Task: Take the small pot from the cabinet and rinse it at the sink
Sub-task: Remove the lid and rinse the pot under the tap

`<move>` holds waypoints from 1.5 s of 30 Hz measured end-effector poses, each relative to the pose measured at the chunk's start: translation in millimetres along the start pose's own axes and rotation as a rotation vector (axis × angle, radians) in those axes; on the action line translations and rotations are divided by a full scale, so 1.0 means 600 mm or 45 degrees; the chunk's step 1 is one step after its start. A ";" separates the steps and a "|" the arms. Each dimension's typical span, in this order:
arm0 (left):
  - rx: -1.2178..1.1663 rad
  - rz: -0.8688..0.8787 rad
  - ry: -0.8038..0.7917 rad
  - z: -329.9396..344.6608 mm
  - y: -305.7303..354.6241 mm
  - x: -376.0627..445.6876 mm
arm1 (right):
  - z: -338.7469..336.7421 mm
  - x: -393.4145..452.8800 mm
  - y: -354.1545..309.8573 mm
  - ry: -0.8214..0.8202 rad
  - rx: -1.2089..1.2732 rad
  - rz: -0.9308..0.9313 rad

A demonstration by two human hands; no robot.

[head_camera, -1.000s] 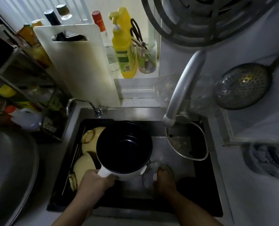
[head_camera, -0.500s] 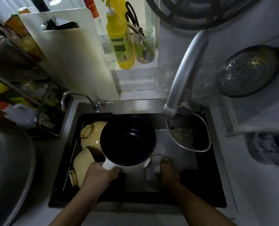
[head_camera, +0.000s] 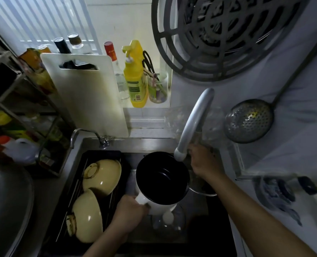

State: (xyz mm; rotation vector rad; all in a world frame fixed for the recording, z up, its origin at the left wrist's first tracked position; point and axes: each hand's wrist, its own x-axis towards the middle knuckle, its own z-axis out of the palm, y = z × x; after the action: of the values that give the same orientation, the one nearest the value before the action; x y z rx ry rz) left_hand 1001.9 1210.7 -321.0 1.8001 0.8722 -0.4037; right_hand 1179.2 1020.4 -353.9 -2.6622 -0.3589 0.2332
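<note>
The left hand (head_camera: 127,213) is clenched around the white handle of the small pot (head_camera: 162,179) and holds it up over the sink (head_camera: 91,145). The pot is white outside and black inside. Its mouth faces up toward the camera, slightly tipped, so its depth axis runs roughly up and down. The handle sticks out from the body toward 7 o'clock, and the far rim at 1 o'clock sits right under the end of the faucet (head_camera: 193,125). No water can be seen running.

The right hand (head_camera: 205,162) is at 3 o'clock from the pot, behind the faucet's base. Its fingers (head_camera: 193,149) curl there, but whether they grasp anything cannot be told, since the spout hides the spot.

Below the pot, at 6 o'clock, a clear glass lid (head_camera: 168,222) with a white knob lies in the sink. At 9 o'clock two cream bowls (head_camera: 102,176) lie upside down on a dark rack (head_camera: 68,193), one nearer than the other. At 4 o'clock the rim of a metal bowl (head_camera: 203,191) shows under the right forearm.

Behind the sink, at 11 o'clock, a white cutting board (head_camera: 91,101) leans upright, with a yellow bottle (head_camera: 135,80) beside it at 12 o'clock. A skimmer (head_camera: 249,123) hangs on the wall at 2 o'clock.
</note>
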 end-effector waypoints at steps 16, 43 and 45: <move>-0.010 0.020 0.015 0.016 -0.013 0.024 | -0.006 -0.023 0.003 -0.097 0.215 0.139; -0.037 -0.020 0.029 0.012 -0.036 0.041 | 0.059 -0.056 -0.137 -1.198 -0.379 -0.177; -0.040 -0.028 0.022 0.010 -0.038 0.041 | 0.059 -0.061 -0.140 -1.143 -0.481 -0.173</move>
State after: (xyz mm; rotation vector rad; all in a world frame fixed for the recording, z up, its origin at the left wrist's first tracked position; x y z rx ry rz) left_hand 1003.0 1218.7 -354.0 1.7687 0.9064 -0.3868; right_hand 1118.9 1097.3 -343.7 -2.7045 -0.9219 1.4469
